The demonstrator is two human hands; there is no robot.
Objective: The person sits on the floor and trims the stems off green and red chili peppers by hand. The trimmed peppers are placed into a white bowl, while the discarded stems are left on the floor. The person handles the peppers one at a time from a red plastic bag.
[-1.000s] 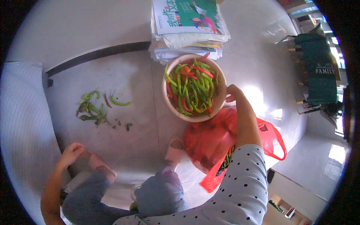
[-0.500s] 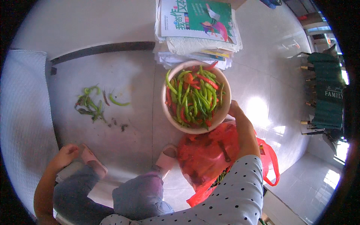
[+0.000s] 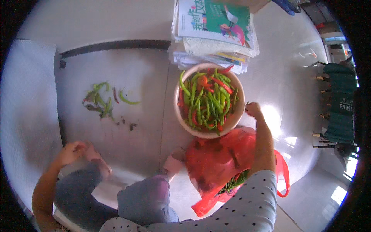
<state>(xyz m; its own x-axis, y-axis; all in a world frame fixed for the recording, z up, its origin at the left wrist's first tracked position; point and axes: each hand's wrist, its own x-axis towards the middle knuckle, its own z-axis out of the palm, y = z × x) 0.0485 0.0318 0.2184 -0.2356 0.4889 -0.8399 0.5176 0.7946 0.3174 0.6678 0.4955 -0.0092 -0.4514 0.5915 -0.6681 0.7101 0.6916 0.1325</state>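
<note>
A pale round bowl point(image 3: 176, 112) heaped with green and red chili peppers point(image 3: 208, 98) stands on the floor in front of me. Just off its right rim is my right hand point(image 3: 253, 110), fingers closed; a small dark speck shows at the fingertips, too small to name. My left hand point(image 3: 71, 153) hovers above my left knee with the fingers curled together, and what they hold, if anything, is hidden. Right of my legs, below the bowl, lies a red plastic bag point(image 3: 220, 154), its mouth showing green peppers point(image 3: 234, 182) with thin stems.
Loose green peppers and scraps point(image 3: 98, 102) lie on the grey tiled floor point(image 3: 148, 116) to the left. Behind the bowl rises a stack of books and papers point(image 3: 216, 46). A quilted pale cover point(image 3: 29, 116) hangs at far left. Dark green fabric point(image 3: 340, 102) stands at far right.
My right hand has come away from the bowl's rim, out to its right. The left hand has risen slightly. More green shows in the bag's mouth, and the whole view has shifted a little.
</note>
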